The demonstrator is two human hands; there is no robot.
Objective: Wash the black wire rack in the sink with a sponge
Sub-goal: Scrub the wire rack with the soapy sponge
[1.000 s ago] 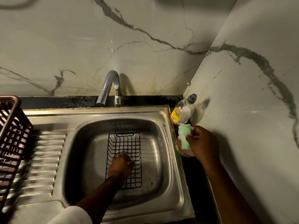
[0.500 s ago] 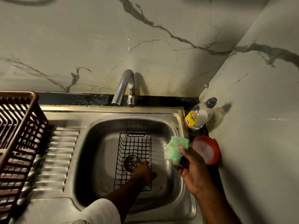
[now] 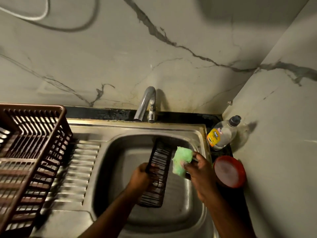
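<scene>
Head view only. Black wire rack point(image 3: 157, 174) tipped up on its long edge inside the sink point(image 3: 192, 210), gripped at its upper rim by the left hand point(image 3: 142, 176), fingers curled round the wire. Blurred, so individual wires hard to make out. Green sponge point(image 3: 181, 162) pinched in the right hand point(image 3: 199, 176), just to the right of the rack and very near its side wall; actual contact not clear.

Judged handling: rack light and stiff, thin wire, likely slippery once soapy, prone to swing or clatter against the steel basin if held at one point only. Best taken by the rim wire or a corner, as here, with the lower edge resting on the basin floor for support. Sponge soft and compressible, easy to squeeze between the wires.

Pose: left forearm reaching in from below, wrist turned so the rack stands on edge. Right forearm coming in from the lower right, hand angled leftward toward the rack.

Beyond the right hand: red-rimmed soap tub point(image 3: 229, 171), dishwash bottle point(image 3: 221, 134). Ahead of both hands: tap point(image 3: 145, 103). Far left of the left hand: brown dish basket point(image 3: 29, 152).
</scene>
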